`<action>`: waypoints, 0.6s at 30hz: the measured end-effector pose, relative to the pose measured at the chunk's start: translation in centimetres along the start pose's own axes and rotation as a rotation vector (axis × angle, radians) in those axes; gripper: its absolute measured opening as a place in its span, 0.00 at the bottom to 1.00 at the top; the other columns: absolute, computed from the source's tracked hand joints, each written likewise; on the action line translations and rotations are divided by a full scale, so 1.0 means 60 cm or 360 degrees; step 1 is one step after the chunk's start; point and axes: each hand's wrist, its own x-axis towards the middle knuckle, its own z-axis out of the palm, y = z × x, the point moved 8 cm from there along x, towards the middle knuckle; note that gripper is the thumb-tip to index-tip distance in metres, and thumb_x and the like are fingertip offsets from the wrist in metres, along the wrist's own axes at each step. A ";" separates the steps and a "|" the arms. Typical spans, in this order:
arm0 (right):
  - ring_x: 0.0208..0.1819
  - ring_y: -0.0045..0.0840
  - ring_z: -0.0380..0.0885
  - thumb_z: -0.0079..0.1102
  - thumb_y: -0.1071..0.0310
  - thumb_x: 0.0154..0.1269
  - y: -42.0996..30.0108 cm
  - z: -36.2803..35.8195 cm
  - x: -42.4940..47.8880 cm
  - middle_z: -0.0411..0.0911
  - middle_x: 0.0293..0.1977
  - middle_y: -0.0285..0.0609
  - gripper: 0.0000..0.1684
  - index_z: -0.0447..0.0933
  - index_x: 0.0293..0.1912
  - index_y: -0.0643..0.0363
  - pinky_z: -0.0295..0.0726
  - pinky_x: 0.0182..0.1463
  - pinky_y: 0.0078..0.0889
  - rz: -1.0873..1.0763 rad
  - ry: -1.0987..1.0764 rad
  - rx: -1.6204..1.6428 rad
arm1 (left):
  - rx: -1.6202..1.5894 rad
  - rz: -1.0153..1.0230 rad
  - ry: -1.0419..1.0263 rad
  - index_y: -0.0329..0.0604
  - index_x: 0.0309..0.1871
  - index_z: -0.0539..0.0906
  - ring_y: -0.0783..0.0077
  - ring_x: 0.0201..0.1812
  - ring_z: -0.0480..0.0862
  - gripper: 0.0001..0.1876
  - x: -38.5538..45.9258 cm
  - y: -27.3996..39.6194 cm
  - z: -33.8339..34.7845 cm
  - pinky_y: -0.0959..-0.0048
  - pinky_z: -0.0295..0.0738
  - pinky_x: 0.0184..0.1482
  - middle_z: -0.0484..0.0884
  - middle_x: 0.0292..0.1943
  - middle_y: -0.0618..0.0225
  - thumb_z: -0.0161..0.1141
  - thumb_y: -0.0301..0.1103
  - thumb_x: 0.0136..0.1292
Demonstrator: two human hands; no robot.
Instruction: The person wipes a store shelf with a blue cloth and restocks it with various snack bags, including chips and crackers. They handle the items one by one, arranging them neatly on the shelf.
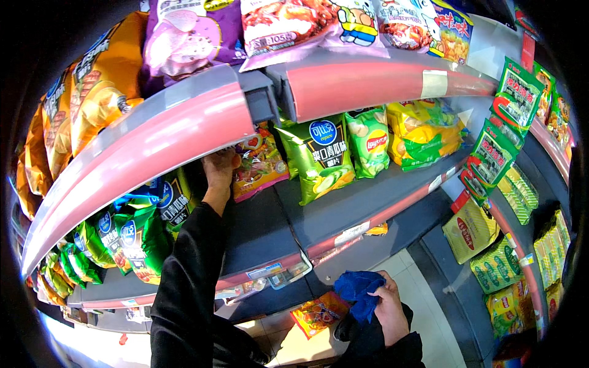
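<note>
My left hand [218, 170] reaches onto the middle shelf, beneath the pink edge of the shelf above. Its fingers are partly hidden in shadow beside an orange and pink snack bag [258, 163], and whether they grip it cannot be made out. Green cucumber-flavour chip bags [177, 200] stand to the left of the wrist; another green chip bag [322, 156] is to the right of the pink one. Low at the right, my right hand [390, 308] holds a crumpled blue cloth [361, 292] in front of the lower shelf.
The upper shelf's pink edge strip [152, 142] curves closely over my left forearm. Chip bags [103, 92] fill the shelf above. A red and orange snack bag [320, 313] lies low down near my feet. Hanging green seaweed packets [492, 154] jut out at the right.
</note>
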 end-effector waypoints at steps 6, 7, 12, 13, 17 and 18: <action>0.46 0.33 0.82 0.53 0.84 0.48 0.002 0.008 0.002 0.80 0.44 0.45 0.27 0.74 0.52 0.63 0.86 0.49 0.40 0.0004 0.0068 -0.0175 | 0.0143 -0.0233 0.0316 0.42 0.66 0.66 0.69 0.53 0.78 0.31 -0.027 0.028 -0.038 0.72 0.76 0.53 0.76 0.55 0.61 0.62 0.15 0.61; 0.46 0.34 0.82 0.53 0.83 0.48 0.006 -0.010 -0.005 0.79 0.45 0.45 0.28 0.74 0.53 0.62 0.86 0.47 0.41 0.0035 0.0144 -0.0211 | 0.0194 0.0007 0.0159 0.41 0.71 0.64 0.66 0.57 0.77 0.33 -0.066 0.083 -0.014 0.69 0.74 0.57 0.73 0.62 0.58 0.61 0.18 0.63; 0.38 0.35 0.83 0.53 0.84 0.51 -0.028 -0.042 -0.016 0.80 0.43 0.46 0.28 0.73 0.56 0.65 0.87 0.38 0.40 -0.0200 0.0355 0.0154 | 0.0092 -0.0141 -0.0378 0.37 0.65 0.73 0.66 0.58 0.80 0.20 -0.335 0.238 0.015 0.68 0.73 0.64 0.81 0.54 0.57 0.58 0.28 0.71; 0.37 0.35 0.83 0.53 0.83 0.52 -0.032 -0.038 -0.020 0.80 0.42 0.46 0.26 0.73 0.55 0.65 0.86 0.38 0.38 -0.0240 0.0422 0.0179 | 0.0070 -0.0424 -0.0562 0.40 0.59 0.77 0.73 0.51 0.79 0.16 -0.413 0.250 0.015 0.72 0.74 0.55 0.81 0.50 0.66 0.60 0.28 0.70; 0.36 0.34 0.82 0.53 0.79 0.54 -0.041 -0.056 -0.015 0.80 0.41 0.47 0.24 0.73 0.53 0.65 0.84 0.41 0.37 -0.0347 0.0368 0.0245 | 0.0089 -0.1595 -0.1178 0.36 0.59 0.79 0.70 0.52 0.80 0.17 -0.748 0.074 -0.052 0.69 0.75 0.58 0.82 0.53 0.64 0.59 0.33 0.70; 0.36 0.34 0.82 0.53 0.79 0.54 -0.045 -0.052 -0.018 0.80 0.41 0.47 0.24 0.73 0.53 0.66 0.84 0.41 0.37 -0.0338 0.0395 0.0270 | 0.0171 -0.1759 -0.1255 0.36 0.59 0.78 0.66 0.53 0.80 0.18 -0.809 0.018 -0.078 0.67 0.76 0.58 0.82 0.53 0.60 0.60 0.35 0.70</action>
